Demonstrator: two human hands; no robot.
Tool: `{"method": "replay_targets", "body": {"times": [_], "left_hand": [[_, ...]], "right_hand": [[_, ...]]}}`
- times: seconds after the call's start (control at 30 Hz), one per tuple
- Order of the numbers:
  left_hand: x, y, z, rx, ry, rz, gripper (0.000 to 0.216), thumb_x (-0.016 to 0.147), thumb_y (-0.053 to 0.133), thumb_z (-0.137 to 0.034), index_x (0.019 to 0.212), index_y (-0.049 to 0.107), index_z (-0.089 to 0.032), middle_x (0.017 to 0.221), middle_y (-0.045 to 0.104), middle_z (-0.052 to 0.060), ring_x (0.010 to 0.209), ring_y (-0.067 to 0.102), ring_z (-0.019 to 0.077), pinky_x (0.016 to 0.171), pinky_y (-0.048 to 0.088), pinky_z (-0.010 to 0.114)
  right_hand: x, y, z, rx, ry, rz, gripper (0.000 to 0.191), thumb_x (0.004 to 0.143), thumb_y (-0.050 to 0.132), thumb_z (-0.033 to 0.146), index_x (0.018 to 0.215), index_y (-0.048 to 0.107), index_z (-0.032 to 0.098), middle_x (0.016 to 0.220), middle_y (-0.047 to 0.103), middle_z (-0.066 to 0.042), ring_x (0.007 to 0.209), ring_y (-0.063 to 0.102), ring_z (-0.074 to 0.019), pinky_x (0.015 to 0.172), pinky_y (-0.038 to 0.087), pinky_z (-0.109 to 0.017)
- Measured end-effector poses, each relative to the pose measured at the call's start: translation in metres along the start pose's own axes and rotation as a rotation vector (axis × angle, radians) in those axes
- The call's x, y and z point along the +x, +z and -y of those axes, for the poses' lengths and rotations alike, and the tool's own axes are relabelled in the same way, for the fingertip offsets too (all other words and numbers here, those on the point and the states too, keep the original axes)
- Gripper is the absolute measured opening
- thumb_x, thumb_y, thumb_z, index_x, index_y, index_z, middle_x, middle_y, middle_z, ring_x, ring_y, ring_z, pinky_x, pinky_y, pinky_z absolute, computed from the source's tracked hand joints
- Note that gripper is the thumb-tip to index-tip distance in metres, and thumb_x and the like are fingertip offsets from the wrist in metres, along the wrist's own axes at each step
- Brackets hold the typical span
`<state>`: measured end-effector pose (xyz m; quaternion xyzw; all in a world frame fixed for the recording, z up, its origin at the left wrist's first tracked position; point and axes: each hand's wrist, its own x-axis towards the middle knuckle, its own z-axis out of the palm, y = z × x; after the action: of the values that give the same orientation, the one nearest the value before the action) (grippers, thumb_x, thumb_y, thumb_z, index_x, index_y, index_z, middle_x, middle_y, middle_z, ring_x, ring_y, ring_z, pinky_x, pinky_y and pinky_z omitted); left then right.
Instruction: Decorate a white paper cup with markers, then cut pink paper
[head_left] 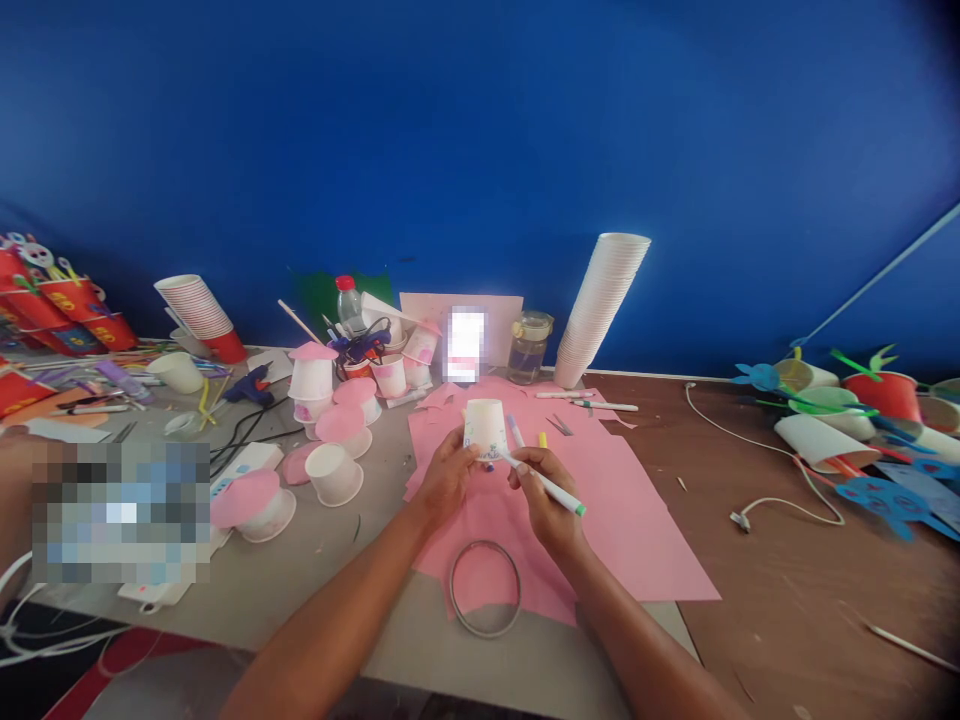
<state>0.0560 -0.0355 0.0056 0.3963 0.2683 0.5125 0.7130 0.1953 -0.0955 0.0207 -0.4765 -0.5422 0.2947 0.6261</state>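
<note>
My left hand (445,472) grips a white paper cup (484,422) that is upside down above pink paper. Small blue and green drawings show along the cup's lower band. Between the fingers of my right hand (551,500) is a white marker (551,487) with a green end; its tip is at the drawn band, and I cannot tell whether it touches. Pink paper sheets (637,540) lie under both hands. Nearer to me, a metal ring (485,632) rests partly on the paper. Just beyond my right hand lie a purple marker and a yellow piece (542,440).
A tall leaning stack of white cups (604,310) stands behind, beside a glass jar (529,348). Several cups with pink tops (345,425) and a power strip (244,470) are left. Paper crafts (885,400) and a white cable (799,505) lie right. Another person's hand (26,470) shows far left.
</note>
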Motion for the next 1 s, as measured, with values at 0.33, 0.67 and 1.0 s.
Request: {"method": "replay_targets", "body": {"times": [0.33,0.67,1.0], "left_hand": [[0.0015,-0.0017,0.003,0.0,0.018,-0.005,0.034,0.079,0.066,-0.025,0.112,0.06,-0.018,0.095,0.062,0.004,0.079,0.055,0.0138,0.071,0.042,0.027],[0.0003,0.0005,-0.0001,-0.016,0.014,-0.009,0.028,0.078,0.067,-0.025,0.105,0.062,-0.017,0.093,0.063,0.004,0.078,0.056,0.0133,0.071,0.043,0.028],[0.0007,-0.0012,0.0015,-0.013,0.005,-0.02,0.039,0.077,0.068,-0.027,0.114,0.06,-0.019,0.101,0.065,0.006,0.086,0.059,0.0164,0.073,0.043,0.029]], "right_hand": [[0.0001,0.0001,-0.0022,-0.024,-0.038,-0.008,0.012,0.086,0.051,0.029,0.088,0.059,0.021,0.061,0.058,0.002,0.057,0.056,-0.0151,0.056,0.048,-0.028],[-0.0004,-0.0003,-0.0017,-0.016,-0.046,-0.002,0.012,0.086,0.051,0.028,0.088,0.06,0.021,0.06,0.057,0.002,0.056,0.057,-0.0152,0.055,0.048,-0.028],[-0.0006,-0.0002,-0.0023,-0.039,-0.034,0.001,0.013,0.087,0.05,0.029,0.087,0.06,0.021,0.061,0.058,0.001,0.058,0.056,-0.0154,0.056,0.048,-0.029]]}}
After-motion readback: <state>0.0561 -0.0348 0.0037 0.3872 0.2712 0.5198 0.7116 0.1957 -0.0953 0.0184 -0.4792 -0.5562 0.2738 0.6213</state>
